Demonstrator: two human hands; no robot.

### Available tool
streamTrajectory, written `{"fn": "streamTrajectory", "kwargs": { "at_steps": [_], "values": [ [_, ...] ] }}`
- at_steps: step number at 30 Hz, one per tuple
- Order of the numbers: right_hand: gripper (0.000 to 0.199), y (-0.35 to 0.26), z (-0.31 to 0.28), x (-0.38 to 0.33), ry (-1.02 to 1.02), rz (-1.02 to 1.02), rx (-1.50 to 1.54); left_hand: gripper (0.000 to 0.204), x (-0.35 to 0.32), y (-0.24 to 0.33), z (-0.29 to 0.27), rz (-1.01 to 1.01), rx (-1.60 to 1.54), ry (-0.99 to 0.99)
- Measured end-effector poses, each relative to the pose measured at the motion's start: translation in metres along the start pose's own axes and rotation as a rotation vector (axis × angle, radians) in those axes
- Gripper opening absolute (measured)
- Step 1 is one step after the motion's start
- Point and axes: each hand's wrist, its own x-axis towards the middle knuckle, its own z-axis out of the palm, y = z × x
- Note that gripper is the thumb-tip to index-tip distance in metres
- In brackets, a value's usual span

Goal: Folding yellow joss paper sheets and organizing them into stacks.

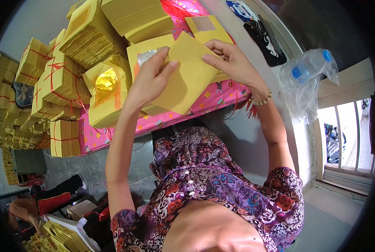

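Yellow paper sheet (189, 75) between 2 hands (149, 80), pinched from left and right.

Bright light, shadows, warped edges

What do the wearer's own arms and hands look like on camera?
The left hand and right hand are both ungloved. A bracelet of pale round beads circles the right wrist. Short, loose sleeves in dark purple, patterned with red flowers and pale motifs, leave both forearms bare.
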Motion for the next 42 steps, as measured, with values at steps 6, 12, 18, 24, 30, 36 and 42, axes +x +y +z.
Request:
{"fn": "streamTrajectory", "kwargs": {
  "at_steps": [6, 12, 18, 24, 30, 36, 42],
  "values": [
    [0.026, 0.041, -0.034, -0.002, 0.329, 0.046, 0.236, 0.029, 0.010, -0.004, -0.016, 0.067, 0.003, 0.256],
    [0.026, 0.099, -0.061, -0.004, 0.541, 0.223, 0.186, 0.024, -0.017, -0.034, -0.027, -0.052, -0.122, 0.281],
    [0.026, 0.148, -0.049, -0.002, 0.526, 0.394, 0.095, 0.021, -0.032, -0.051, -0.024, -0.081, -0.035, 0.149],
    [0.032, 0.177, -0.041, -0.003, 0.578, 0.491, -0.046, 0.021, -0.039, -0.058, -0.023, -0.121, -0.049, 0.132],
    [0.032, 0.180, -0.036, -0.010, 0.638, 0.481, -0.063, 0.020, -0.039, -0.054, -0.021, -0.127, -0.039, 0.116],
    [0.033, 0.164, -0.029, -0.014, 0.625, 0.381, -0.556, 0.019, -0.041, -0.056, -0.020, -0.154, -0.009, 0.113],
    [0.035, 0.145, -0.024, -0.014, 0.535, 0.371, -1.023, 0.018, -0.041, -0.047, -0.018, -0.226, -0.005, 0.105]
  ]
}}
